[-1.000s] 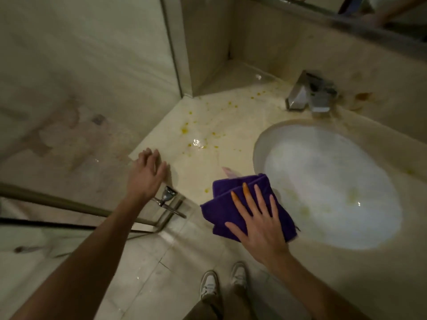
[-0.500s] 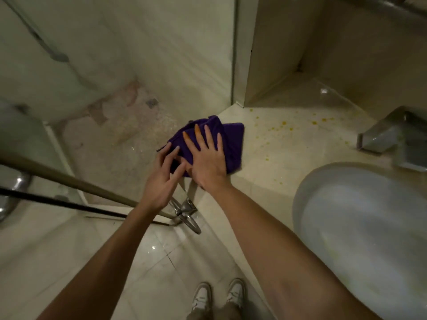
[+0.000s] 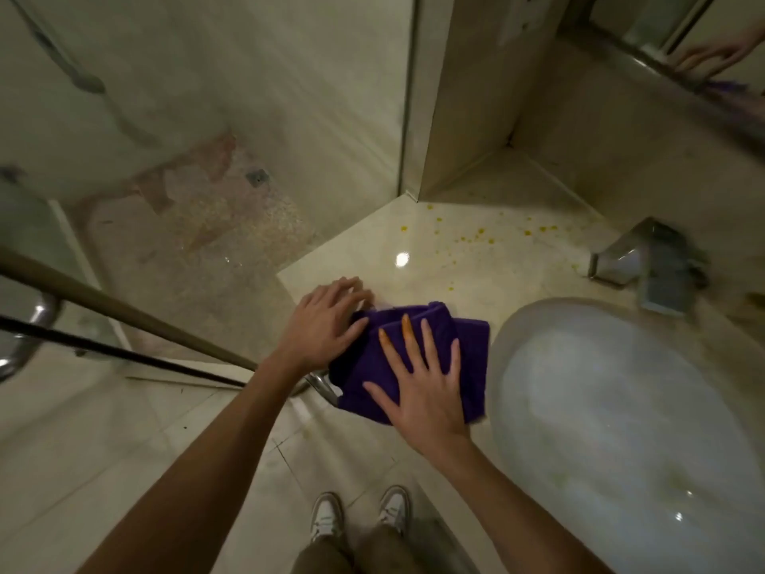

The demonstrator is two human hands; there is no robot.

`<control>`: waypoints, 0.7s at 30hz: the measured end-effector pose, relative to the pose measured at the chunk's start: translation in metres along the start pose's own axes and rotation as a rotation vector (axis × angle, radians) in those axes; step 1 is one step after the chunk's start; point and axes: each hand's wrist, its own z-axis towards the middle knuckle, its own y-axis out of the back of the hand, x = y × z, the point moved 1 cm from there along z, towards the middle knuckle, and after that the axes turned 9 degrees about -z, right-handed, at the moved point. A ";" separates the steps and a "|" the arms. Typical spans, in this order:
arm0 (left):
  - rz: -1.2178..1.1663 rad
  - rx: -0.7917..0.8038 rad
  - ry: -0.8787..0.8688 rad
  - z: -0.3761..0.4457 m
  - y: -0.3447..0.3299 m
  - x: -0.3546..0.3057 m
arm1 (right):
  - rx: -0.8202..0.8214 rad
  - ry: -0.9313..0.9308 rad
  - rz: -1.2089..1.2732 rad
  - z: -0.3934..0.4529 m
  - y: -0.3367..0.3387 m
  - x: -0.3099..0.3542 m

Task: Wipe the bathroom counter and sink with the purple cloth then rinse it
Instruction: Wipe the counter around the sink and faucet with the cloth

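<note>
right hand (image 3: 422, 391) flat on cloth (image 3: 472, 358), fingers spread | left hand (image 3: 323, 325) at cloth edge, fingers bent, grip unclear | risk: cloth may slip off counter (image 3: 414, 242) front

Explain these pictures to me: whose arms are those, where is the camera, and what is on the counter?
No machine here: a person wears a camera on the head, looking down, so you see their own arms and shoes. The right hand lies flat, fingers straight, pressing a folded purple cloth onto the pale counter. The left hand touches the cloth's left edge; whether it pinches it is unclear. Yellow spots dot the counter behind. To the right are the white sink and a metal faucet.
</note>
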 end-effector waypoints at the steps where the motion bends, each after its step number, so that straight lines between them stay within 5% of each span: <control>1: 0.011 0.008 -0.010 0.004 -0.002 0.000 | -0.018 0.023 -0.008 0.015 0.001 -0.002; 5: -0.085 -0.132 0.077 0.016 -0.004 0.009 | -0.076 0.038 -0.012 0.117 0.007 -0.019; 11: -0.091 -0.026 0.145 0.049 -0.015 0.023 | -0.140 0.097 -0.021 0.228 0.013 -0.046; 16: -0.181 0.005 0.162 0.057 0.008 0.016 | -0.155 0.012 0.008 0.209 0.013 -0.040; 21: -0.302 -0.198 0.021 0.034 0.010 -0.007 | -0.102 -0.150 0.087 0.073 0.009 -0.030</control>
